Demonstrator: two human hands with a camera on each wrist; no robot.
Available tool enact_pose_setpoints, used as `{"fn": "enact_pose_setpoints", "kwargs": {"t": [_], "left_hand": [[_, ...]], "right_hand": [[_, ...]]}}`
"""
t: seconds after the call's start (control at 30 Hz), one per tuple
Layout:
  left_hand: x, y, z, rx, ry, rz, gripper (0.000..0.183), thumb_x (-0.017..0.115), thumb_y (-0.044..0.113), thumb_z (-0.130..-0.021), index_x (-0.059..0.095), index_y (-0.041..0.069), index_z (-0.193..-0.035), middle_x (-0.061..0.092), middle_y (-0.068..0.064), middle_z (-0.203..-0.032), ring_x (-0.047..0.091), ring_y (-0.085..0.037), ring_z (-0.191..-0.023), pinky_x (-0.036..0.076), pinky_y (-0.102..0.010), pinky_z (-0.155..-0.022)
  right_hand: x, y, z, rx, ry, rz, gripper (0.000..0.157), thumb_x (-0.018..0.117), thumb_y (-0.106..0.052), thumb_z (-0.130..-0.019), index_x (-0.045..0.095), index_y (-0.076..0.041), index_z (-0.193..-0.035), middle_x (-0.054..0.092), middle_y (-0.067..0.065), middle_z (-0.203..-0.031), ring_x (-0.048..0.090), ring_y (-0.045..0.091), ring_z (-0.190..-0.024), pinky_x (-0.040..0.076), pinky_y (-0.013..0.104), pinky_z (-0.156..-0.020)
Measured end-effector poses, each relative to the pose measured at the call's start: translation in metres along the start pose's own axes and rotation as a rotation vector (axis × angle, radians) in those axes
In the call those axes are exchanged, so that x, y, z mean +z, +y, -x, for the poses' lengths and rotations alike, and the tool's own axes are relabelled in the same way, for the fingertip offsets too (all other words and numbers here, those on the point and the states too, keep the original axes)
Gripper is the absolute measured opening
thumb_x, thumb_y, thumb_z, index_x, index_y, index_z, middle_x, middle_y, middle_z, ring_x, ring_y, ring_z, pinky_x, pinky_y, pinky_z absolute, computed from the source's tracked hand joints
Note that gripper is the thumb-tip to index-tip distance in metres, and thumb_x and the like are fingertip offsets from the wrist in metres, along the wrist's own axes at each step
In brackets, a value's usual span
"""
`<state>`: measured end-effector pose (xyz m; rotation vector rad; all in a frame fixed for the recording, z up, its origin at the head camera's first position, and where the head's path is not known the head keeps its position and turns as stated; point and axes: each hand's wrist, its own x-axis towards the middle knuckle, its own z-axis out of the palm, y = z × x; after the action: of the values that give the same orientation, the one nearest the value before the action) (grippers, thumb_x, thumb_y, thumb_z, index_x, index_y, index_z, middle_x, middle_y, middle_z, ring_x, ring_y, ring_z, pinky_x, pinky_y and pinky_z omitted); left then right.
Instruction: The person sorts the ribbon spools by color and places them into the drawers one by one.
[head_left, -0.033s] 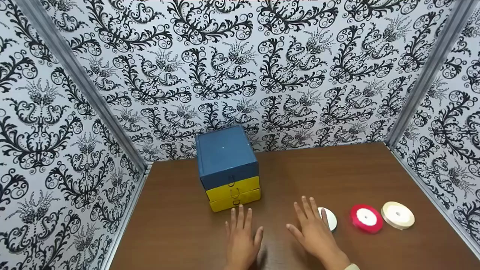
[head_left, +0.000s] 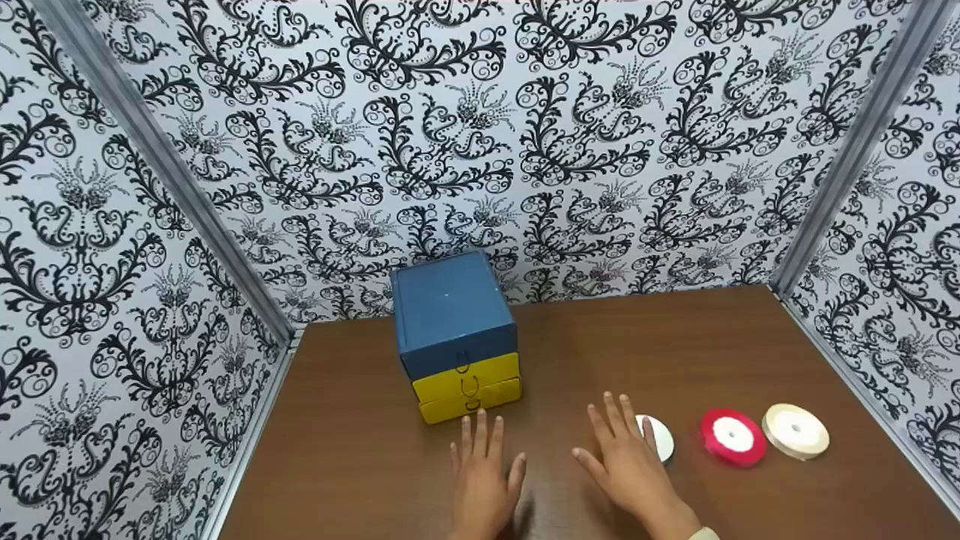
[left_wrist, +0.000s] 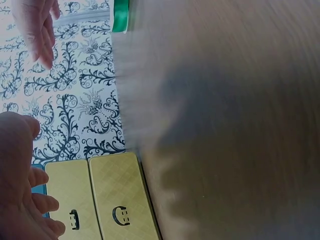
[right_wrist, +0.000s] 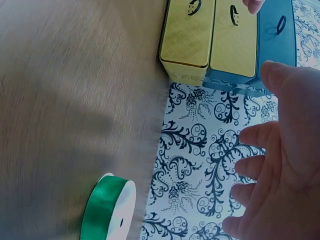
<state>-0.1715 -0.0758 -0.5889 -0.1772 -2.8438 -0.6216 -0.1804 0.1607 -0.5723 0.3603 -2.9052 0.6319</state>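
Note:
My left hand (head_left: 484, 476) hovers with straight, spread fingers in front of a small drawer box (head_left: 454, 300), holding nothing. The box has a blue top and body, a blue upper drawer (head_left: 472, 352) and two yellow drawers (head_left: 499, 369) below, each with a dark loop handle. To the right, my right hand (head_left: 630, 465) is likewise spread and holds nothing. Its fingers partly cover a spool of green ribbon (head_left: 661, 436), whose green side shows in the right wrist view (right_wrist: 102, 207). Both palms are above the brown table (head_left: 337, 450), casting shadows on it.
Right of the green spool lie a red ribbon spool (head_left: 733, 437) and a cream ribbon spool (head_left: 796, 430), side by side. Black-and-white patterned panels (head_left: 480, 150) enclose the table at the back and both sides, with grey metal posts (head_left: 847, 157) at the corners.

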Motion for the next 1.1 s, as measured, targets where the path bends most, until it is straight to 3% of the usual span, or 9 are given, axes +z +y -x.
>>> {"fn": "enact_pose_setpoints", "kwargs": {"t": [0.13, 0.3, 0.4, 0.47, 0.53, 0.7, 0.8, 0.93, 1.1], "left_hand": [[0.001, -0.002, 0.0, -0.03, -0.018, 0.081, 0.066, 0.055, 0.052, -0.099, 0.046, 0.011, -0.149, 0.032, -0.016, -0.158, 0.024, -0.042, -0.145, 0.025, -0.07, -0.107], [0.003, -0.021, -0.001, -0.183, -0.084, 0.523, 0.066, 0.055, 0.051, -0.099, 0.048, 0.004, -0.146, 0.039, -0.024, -0.151, 0.032, -0.047, -0.139, 0.03, -0.07, -0.103], [-0.007, -0.048, -0.003, -0.439, -0.25, 0.909, 0.075, 0.057, 0.056, -0.096, 0.041, 0.006, -0.149, 0.041, -0.025, -0.148, 0.037, -0.045, -0.136, 0.036, -0.065, -0.103], [-0.02, -0.07, -0.008, -0.619, -0.359, 1.04, 0.08, 0.057, 0.062, -0.094, 0.039, 0.005, -0.148, 0.048, -0.024, -0.138, 0.047, -0.04, -0.124, 0.043, -0.055, -0.098], [-0.037, -0.089, -0.015, -0.707, -0.417, 1.149, 0.083, 0.056, 0.063, -0.093, 0.036, 0.003, -0.148, 0.049, -0.021, -0.135, 0.05, -0.034, -0.12, 0.046, -0.048, -0.095], [-0.096, -0.112, -0.034, -0.573, -0.373, 1.238, 0.072, 0.048, 0.058, -0.099, 0.047, -0.003, -0.136, 0.058, -0.018, -0.126, 0.058, -0.028, -0.108, 0.052, -0.037, -0.085], [-0.124, -0.119, -0.048, -0.569, -0.313, 1.249, 0.069, 0.047, 0.059, -0.099, 0.051, 0.0, -0.135, 0.06, -0.016, -0.125, 0.059, -0.028, -0.107, 0.053, -0.037, -0.085], [-0.143, -0.123, -0.07, -0.603, -0.238, 1.178, 0.07, 0.047, 0.057, -0.1, 0.047, -0.001, -0.139, 0.058, -0.018, -0.128, 0.06, -0.027, -0.103, 0.054, -0.038, -0.084], [-0.161, -0.117, -0.106, -0.638, -0.239, 1.128, 0.071, 0.044, 0.053, -0.102, 0.037, -0.002, -0.147, 0.046, -0.026, -0.141, 0.056, -0.028, -0.099, 0.053, -0.032, -0.072]], "right_hand": [[0.0, 0.001, -0.002, -0.018, 0.014, 0.007, 0.08, 0.049, -0.063, -0.096, 0.043, -0.004, -0.15, 0.019, 0.021, -0.161, 0.009, 0.041, -0.148, 0.014, 0.069, -0.111], [-0.001, 0.004, -0.004, -0.059, 0.005, 0.029, 0.079, 0.053, -0.06, -0.096, 0.043, -0.004, -0.15, 0.02, 0.023, -0.161, 0.011, 0.041, -0.148, 0.015, 0.067, -0.112], [-0.004, 0.006, -0.007, -0.099, -0.008, 0.047, 0.076, 0.056, -0.058, -0.095, 0.044, -0.005, -0.149, 0.023, 0.023, -0.16, 0.014, 0.042, -0.147, 0.017, 0.066, -0.112], [-0.007, 0.007, -0.01, -0.124, -0.011, 0.058, 0.074, 0.059, -0.055, -0.095, 0.046, -0.006, -0.148, 0.025, 0.023, -0.159, 0.017, 0.042, -0.147, 0.019, 0.066, -0.112], [-0.011, 0.007, -0.014, -0.145, -0.013, 0.059, 0.072, 0.061, -0.052, -0.094, 0.048, -0.006, -0.147, 0.027, 0.023, -0.158, 0.019, 0.042, -0.146, 0.022, 0.066, -0.111], [-0.022, 0.0, -0.027, -0.198, -0.038, 0.034, 0.069, 0.063, -0.05, -0.094, 0.049, -0.005, -0.145, 0.031, 0.022, -0.157, 0.022, 0.042, -0.146, 0.026, 0.064, -0.11], [-0.028, -0.006, -0.035, -0.236, -0.074, -0.052, 0.068, 0.061, -0.05, -0.096, 0.051, -0.003, -0.144, 0.034, 0.023, -0.155, 0.025, 0.043, -0.144, 0.025, 0.064, -0.111], [-0.031, -0.014, -0.045, -0.267, -0.176, -0.22, 0.068, 0.056, -0.051, -0.099, 0.05, 0.002, -0.142, 0.037, 0.027, -0.151, 0.029, 0.048, -0.141, 0.027, 0.067, -0.108], [-0.037, -0.023, -0.064, -0.288, -0.298, -0.302, 0.068, 0.053, -0.051, -0.1, 0.05, 0.004, -0.142, 0.039, 0.029, -0.149, 0.035, 0.047, -0.137, 0.029, 0.064, -0.109]]}}
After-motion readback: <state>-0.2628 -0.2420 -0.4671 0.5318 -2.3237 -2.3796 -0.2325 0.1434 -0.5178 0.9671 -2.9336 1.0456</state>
